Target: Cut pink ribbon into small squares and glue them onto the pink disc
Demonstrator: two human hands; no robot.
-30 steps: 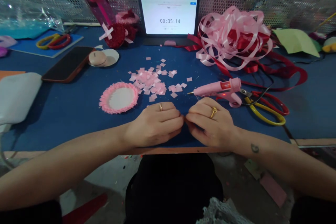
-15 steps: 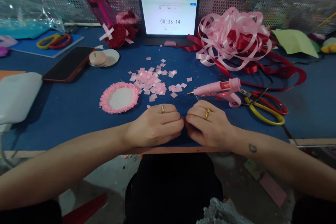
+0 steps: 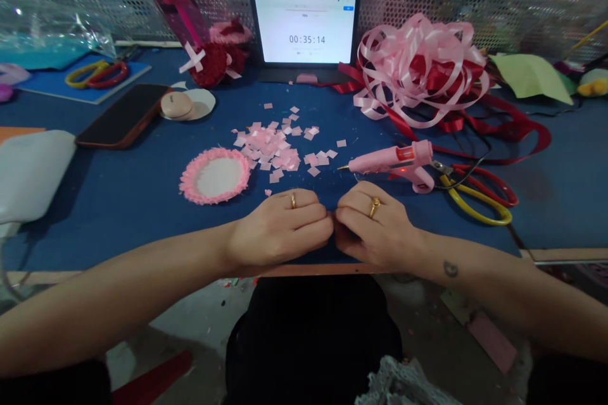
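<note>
Close together at the table's front edge, my left hand (image 3: 285,226) and my right hand (image 3: 373,223) are both closed, knuckles up. Their fingertips point down and inward, and whatever they pinch, if anything, is hidden behind the fingers. Just beyond them lies a loose heap of small pink ribbon squares (image 3: 270,145). To the left of the heap is a round white disc (image 3: 219,177) with a ruffled pink border (image 3: 189,185). A pink glue gun (image 3: 380,160) with a lit red light rests beyond my right hand, its nozzle pointing left.
Scissors (image 3: 487,202) with red and yellow handles lie right of the glue gun, below tangled pink ribbon (image 3: 422,63). A tablet (image 3: 304,22) showing a timer stands at the back. Left are a phone (image 3: 126,115), a white object (image 3: 35,174) and more scissors (image 3: 97,74).
Both hands stay closed in nearly the same place. The whole view has shifted very slightly; nothing on the table has visibly moved.
</note>
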